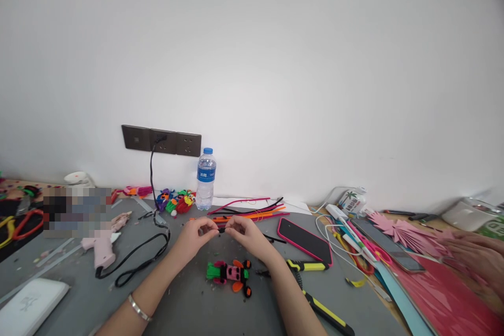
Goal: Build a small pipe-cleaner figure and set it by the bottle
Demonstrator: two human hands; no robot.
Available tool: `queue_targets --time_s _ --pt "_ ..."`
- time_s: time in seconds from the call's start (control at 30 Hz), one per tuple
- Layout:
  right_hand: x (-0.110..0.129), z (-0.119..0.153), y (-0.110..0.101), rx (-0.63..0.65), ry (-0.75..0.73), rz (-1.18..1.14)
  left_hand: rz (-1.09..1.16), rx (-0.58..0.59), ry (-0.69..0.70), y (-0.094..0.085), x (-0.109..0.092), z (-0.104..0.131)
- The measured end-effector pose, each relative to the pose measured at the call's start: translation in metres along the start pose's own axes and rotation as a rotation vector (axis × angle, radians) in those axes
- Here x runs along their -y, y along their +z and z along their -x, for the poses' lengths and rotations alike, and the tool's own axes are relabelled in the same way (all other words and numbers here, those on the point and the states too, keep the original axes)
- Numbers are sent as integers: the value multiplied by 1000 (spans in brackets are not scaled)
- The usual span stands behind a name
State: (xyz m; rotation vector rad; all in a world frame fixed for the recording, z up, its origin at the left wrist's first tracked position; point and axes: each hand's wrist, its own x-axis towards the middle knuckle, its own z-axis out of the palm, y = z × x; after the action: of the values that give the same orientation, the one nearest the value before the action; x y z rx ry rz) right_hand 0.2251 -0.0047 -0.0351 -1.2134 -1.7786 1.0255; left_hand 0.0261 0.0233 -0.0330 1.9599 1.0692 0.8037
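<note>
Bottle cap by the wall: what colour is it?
The bottle cap is blue, in the head view.

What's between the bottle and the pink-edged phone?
In the head view, colourful pipe cleaners lie between the bottle and the pink-edged phone.

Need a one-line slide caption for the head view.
Left hand and right hand pinch a small dark piece beyond a multicolored figure on a gray surface, water bottle behind.

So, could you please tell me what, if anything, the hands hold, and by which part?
The left hand and right hand seem to pinch a small black piece, one at each end; its full shape is hidden.
</note>
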Motion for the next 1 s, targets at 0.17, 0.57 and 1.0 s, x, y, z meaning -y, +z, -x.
queue_targets --time_s 0.17,0.57,1.0 --pt "4 1 -1 4 -6 -16 0 10 7 1 4 1" --pt "4 0 0 21 32 -44 -24 -8 27 0 0 3" --pt "-2 -3 1 -60 33 -3 -64 -74 37 5 13 -1"
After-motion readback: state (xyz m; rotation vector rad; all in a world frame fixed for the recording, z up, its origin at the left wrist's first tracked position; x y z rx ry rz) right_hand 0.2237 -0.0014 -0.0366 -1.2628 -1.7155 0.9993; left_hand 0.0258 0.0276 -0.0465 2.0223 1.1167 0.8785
